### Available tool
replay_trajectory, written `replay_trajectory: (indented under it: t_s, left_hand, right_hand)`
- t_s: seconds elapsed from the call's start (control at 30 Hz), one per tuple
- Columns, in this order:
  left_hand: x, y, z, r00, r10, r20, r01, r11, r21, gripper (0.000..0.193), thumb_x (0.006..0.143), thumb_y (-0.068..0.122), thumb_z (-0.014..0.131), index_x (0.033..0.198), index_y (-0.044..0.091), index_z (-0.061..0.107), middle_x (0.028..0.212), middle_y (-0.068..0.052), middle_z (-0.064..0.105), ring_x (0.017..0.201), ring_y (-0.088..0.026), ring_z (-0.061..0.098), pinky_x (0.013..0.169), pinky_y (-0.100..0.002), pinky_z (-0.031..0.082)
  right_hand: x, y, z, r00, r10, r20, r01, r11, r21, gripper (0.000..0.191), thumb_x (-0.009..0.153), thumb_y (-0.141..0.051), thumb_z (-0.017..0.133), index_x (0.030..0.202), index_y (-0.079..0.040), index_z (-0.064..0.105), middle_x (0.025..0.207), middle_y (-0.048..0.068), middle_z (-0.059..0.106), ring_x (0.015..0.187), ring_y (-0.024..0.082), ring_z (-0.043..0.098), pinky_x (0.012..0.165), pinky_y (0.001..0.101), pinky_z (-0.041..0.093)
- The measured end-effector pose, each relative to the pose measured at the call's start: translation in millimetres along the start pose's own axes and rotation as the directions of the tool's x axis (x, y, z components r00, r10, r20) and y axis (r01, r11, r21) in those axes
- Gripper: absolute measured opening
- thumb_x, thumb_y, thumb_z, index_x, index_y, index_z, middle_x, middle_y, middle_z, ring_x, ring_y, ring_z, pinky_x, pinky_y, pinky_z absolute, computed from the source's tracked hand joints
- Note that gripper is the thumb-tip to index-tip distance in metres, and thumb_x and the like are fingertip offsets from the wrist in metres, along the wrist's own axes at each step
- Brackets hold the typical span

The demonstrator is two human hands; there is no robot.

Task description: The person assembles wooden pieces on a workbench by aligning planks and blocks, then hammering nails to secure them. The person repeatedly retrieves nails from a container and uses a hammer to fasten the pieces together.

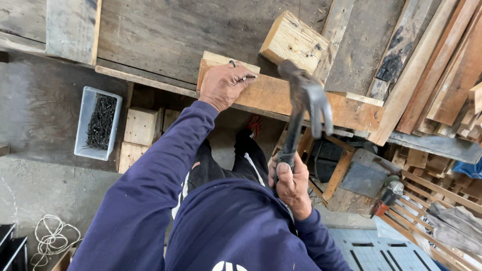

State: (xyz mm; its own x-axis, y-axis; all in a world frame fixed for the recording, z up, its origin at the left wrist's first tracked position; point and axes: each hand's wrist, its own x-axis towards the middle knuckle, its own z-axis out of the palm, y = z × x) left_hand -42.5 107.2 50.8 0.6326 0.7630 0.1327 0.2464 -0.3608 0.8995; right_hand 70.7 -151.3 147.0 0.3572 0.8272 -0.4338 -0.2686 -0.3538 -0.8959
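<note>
Two hands show, both belonging to the person in the dark blue long-sleeved top. The left hand (222, 85), in the upper middle of the frame, lies mostly flat on one wooden plank (281, 98), with its fingers partly curled and pinching one small nail (249, 77) against the wood; a ring sits on one finger. The right hand (291, 185), lower and right of centre, is wrapped tightly round the handle of one claw hammer (306, 103), which is raised above the plank with its dark metal head blurred and its claw pointing down to the right.

The plank runs from the upper middle toward the right of the frame. It is pale orange-brown, rough-sawn, with a lighter piece showing at its far left corner. One squat block of pale wood (293, 40) lies just beyond it near the top centre, on a grey weathered workbench (165, 35).

At the left of the frame one clear plastic tub (98, 123) holds a heap of dark nails, too many to count. Just right of it are two square wood offcuts (138, 135). One coil of white cord (52, 238) lies in the lower left corner. A stack of long timber strips (442, 65) fills the upper right, and one power tool (389, 195) with a red body lies at the lower right
</note>
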Motion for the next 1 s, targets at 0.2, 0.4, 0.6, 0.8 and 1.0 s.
replay_trajectory:
  t_s: [0.2,0.4,0.6,0.8,1.0]
  left_hand:
    - [3,2,-1,0.996,-0.079,0.04,0.077,0.996,0.048,0.011,0.092,0.021,0.079,0.099,0.013,0.075,0.088,-0.004,0.072,0.078,-0.024,0.069,0.07,-0.034,0.054]
    - [12,1,-6,0.948,-0.305,0.096,0.319,0.892,-0.32,0.033,0.093,0.019,0.069,0.126,0.019,0.067,0.097,-0.003,0.072,0.081,-0.025,0.067,0.073,-0.03,0.059]
    - [25,-9,2,0.86,-0.061,-0.506,0.178,0.966,0.186,0.015,0.111,0.016,0.057,0.124,0.012,0.065,0.113,-0.011,0.066,0.09,-0.03,0.07,0.079,-0.037,0.059]
    - [24,-22,11,0.797,-0.147,-0.586,0.258,0.96,0.111,0.02,0.112,0.02,0.054,0.127,0.008,0.051,0.12,-0.014,0.056,0.099,-0.032,0.067,0.082,-0.038,0.06]
    - [26,-25,8,0.773,-0.162,-0.613,0.263,0.962,0.077,0.024,0.11,0.021,0.055,0.127,0.006,0.049,0.117,-0.014,0.053,0.098,-0.034,0.065,0.082,-0.041,0.057]
  right_hand:
    - [6,2,3,0.951,0.299,-0.081,-0.309,0.927,-0.213,0.039,0.1,-0.041,0.057,0.104,-0.002,0.057,0.066,0.007,0.055,0.047,0.013,0.053,0.043,0.026,0.045]
    - [-21,9,-6,0.992,0.111,-0.061,-0.105,0.991,0.087,0.041,0.101,-0.04,0.061,0.102,0.0,0.056,0.07,0.007,0.056,0.049,0.013,0.054,0.043,0.0263,0.046]
    - [-36,3,-6,0.999,0.017,-0.036,-0.013,0.994,0.107,0.033,0.099,-0.029,0.065,0.106,0.002,0.056,0.078,0.007,0.057,0.056,0.015,0.057,0.046,0.0283,0.049]
    - [-23,-81,-30,0.747,-0.653,0.129,0.638,0.757,0.138,0.059,0.102,-0.06,0.055,0.1,-0.002,0.064,0.075,0.011,0.068,0.056,0.02,0.066,0.051,0.034,0.059]
    - [14,-99,2,0.902,-0.43,-0.03,0.427,0.902,-0.07,0.042,0.098,-0.053,0.056,0.101,-0.011,0.056,0.073,0.002,0.064,0.051,0.014,0.061,0.051,0.0351,0.054]
